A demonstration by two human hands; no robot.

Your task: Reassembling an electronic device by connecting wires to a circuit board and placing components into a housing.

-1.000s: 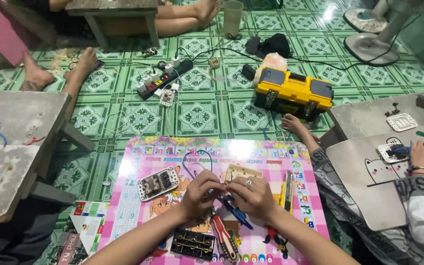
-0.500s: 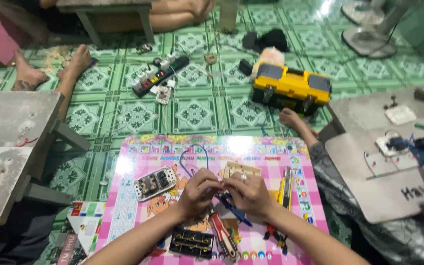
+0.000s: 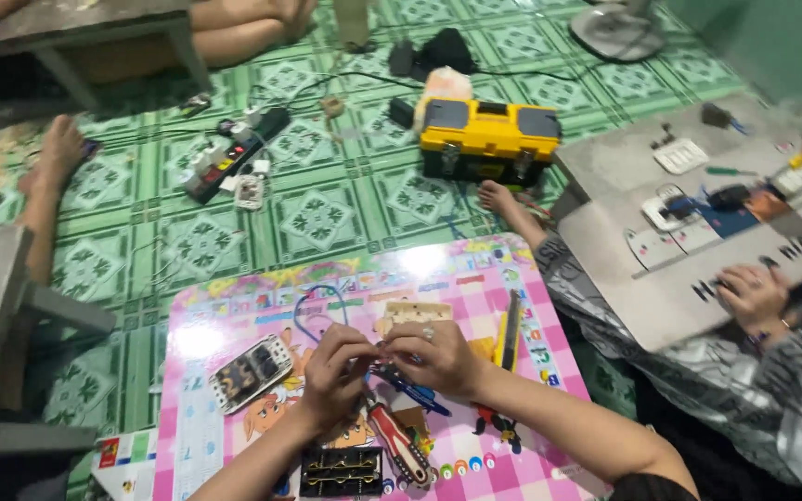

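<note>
Both hands meet over the middle of the pink cartoon-printed table [image 3: 197, 343]. The left hand [image 3: 334, 371] and right hand [image 3: 438, 357] each have the grip pinched together on a small part between the fingertips; what the part is cannot be told. A blue wire [image 3: 313, 306] loops just behind them. A red-handled screwdriver [image 3: 399, 445] lies just below. Best practice, as a judgement: brace wrists on the table, keep the pinch close to the joint, and work slowly.

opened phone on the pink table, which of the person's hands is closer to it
Left. The left hand sits just right of the opened phone, a short gap between them. The right hand is farther right, beyond the left hand, fingertips meeting it over the pink table.
</note>
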